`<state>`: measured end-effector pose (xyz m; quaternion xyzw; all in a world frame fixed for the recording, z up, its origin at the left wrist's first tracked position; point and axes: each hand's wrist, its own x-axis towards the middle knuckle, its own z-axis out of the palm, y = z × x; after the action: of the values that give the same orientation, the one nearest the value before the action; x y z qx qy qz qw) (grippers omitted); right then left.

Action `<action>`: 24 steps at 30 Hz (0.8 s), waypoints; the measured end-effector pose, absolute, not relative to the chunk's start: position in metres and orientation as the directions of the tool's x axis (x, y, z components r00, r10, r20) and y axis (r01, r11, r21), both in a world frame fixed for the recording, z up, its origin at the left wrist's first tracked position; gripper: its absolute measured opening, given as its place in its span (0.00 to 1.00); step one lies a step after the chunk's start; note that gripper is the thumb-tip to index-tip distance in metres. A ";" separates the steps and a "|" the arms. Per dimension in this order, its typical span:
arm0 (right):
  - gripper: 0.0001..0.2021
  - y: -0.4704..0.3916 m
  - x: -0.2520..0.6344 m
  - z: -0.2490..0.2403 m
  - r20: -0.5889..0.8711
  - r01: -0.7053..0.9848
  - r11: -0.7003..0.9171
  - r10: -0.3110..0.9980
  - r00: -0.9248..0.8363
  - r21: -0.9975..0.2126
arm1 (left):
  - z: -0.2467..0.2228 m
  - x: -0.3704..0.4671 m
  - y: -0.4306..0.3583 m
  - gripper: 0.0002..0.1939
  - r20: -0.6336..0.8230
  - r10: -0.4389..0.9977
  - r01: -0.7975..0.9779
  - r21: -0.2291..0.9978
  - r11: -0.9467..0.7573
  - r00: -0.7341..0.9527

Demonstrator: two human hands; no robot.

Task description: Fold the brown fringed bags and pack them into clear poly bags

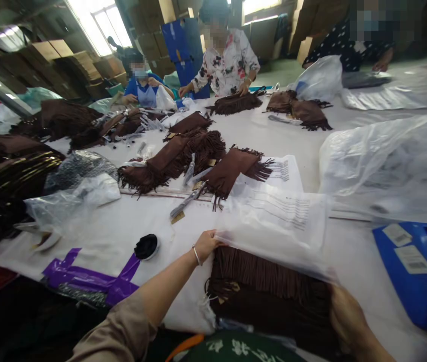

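In front of me lies a dark brown fringed bag [269, 296], flat at the table's near edge. A clear printed plastic bag [273, 216] stretches over the table beyond it, its near edge meeting the fringed bag's far side. My left hand [209, 244] pinches the left corner of that plastic edge, a bracelet at the wrist. At the right end of the fringed bag, my right hand [349, 314] is closed around the plastic edge, its fingertips partly hidden. Just past the plastic bag lies a smaller brown fringed piece [234, 168].
Several brown fringed bags [175, 156] cover the table's middle, with a dark heap [13, 176] at left. Purple tape [92, 279] marks the near edge beside a small black roll [146, 246]. A blue bin [411, 271] and clear plastic bags [390, 161] stand right. Co-workers [224, 63] work opposite.
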<state>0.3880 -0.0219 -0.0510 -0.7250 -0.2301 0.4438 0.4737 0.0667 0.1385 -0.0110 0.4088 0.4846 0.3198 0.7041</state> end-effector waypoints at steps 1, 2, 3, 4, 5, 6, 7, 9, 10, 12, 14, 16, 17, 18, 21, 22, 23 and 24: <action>0.24 -0.019 0.387 -0.049 -0.440 -0.096 -0.457 0.748 0.496 -0.884 | -0.012 0.066 0.133 0.22 -0.415 0.861 -0.063 0.891 0.451 0.293; 0.24 -0.017 0.386 -0.047 -0.464 -0.115 -0.472 0.741 0.486 -0.874 | -0.013 0.066 0.129 0.23 -0.414 0.872 -0.068 0.893 0.444 0.261; 0.24 -0.014 0.384 -0.044 -0.485 -0.140 -0.479 0.740 0.467 -0.867 | -0.013 0.066 0.124 0.24 -0.417 0.879 -0.067 0.895 0.442 0.229; 0.23 -0.012 0.382 -0.041 -0.490 -0.162 -0.470 0.751 0.442 -0.868 | -0.014 0.065 0.118 0.25 -0.424 0.883 -0.059 0.895 0.443 0.200; 0.23 -0.011 0.381 -0.038 -0.487 -0.177 -0.457 0.764 0.424 -0.872 | -0.014 0.063 0.112 0.26 -0.432 0.885 -0.046 0.894 0.446 0.173; 0.23 -0.011 0.379 -0.036 -0.480 -0.180 -0.448 0.773 0.414 -0.876 | -0.013 0.061 0.106 0.27 -0.442 0.885 -0.027 0.892 0.450 0.149; 0.23 -0.011 0.377 -0.033 -0.472 -0.170 -0.443 0.779 0.412 -0.880 | -0.012 0.058 0.099 0.28 -0.450 0.884 -0.006 0.891 0.455 0.128; 0.23 -0.017 0.376 -0.029 -0.440 -0.093 -0.447 0.787 0.432 -0.890 | -0.009 0.051 0.083 0.28 -0.458 0.883 0.037 0.889 0.457 0.103; 0.24 -0.021 0.376 -0.028 -0.415 -0.034 -0.448 0.794 0.444 -0.893 | -0.007 0.046 0.074 0.27 -0.459 0.883 0.053 0.888 0.456 0.094; 0.25 -0.034 0.380 -0.030 -0.351 0.090 -0.431 0.823 0.447 -0.898 | -0.001 0.037 0.057 0.23 -0.428 0.900 0.121 0.901 0.417 0.085; 0.25 -0.050 0.387 -0.037 -0.306 0.201 -0.414 0.858 0.413 -0.888 | 0.003 0.028 0.039 0.20 -0.352 0.932 0.241 0.915 0.322 0.090; 0.24 -0.067 0.396 -0.045 -0.312 0.281 -0.419 0.881 0.355 -0.863 | 0.006 0.020 0.022 0.18 -0.274 0.955 0.356 0.909 0.217 0.118; 0.24 -0.077 0.400 -0.049 -0.323 0.307 -0.426 0.886 0.332 -0.851 | 0.006 0.016 0.013 0.18 -0.251 0.959 0.391 0.902 0.182 0.132; 0.24 -0.086 0.403 -0.052 -0.338 0.319 -0.435 0.887 0.316 -0.842 | 0.005 0.013 0.004 0.17 -0.244 0.960 0.406 0.898 0.170 0.136; 0.22 -0.114 0.403 -0.054 -0.389 0.262 -0.469 0.869 0.305 -0.843 | 0.001 0.006 -0.024 0.18 -0.253 0.964 0.421 0.886 0.195 0.085; 0.21 -0.122 0.401 -0.054 -0.408 0.225 -0.489 0.854 0.324 -0.843 | -0.001 0.005 -0.032 0.19 -0.263 0.964 0.416 0.882 0.221 0.045; 0.20 -0.131 0.397 -0.053 -0.435 0.184 -0.514 0.833 0.343 -0.838 | -0.003 0.004 -0.040 0.20 -0.276 0.961 0.403 0.879 0.253 -0.002; 0.20 -0.138 0.392 -0.053 -0.465 0.140 -0.540 0.808 0.363 -0.830 | -0.004 0.005 -0.046 0.21 -0.297 0.953 0.379 0.877 0.295 -0.055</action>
<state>0.3923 -0.1381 -0.0528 -0.7437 -0.3185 0.4660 0.3583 0.0048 -0.0463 -0.0041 0.5067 0.6573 0.3093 0.4642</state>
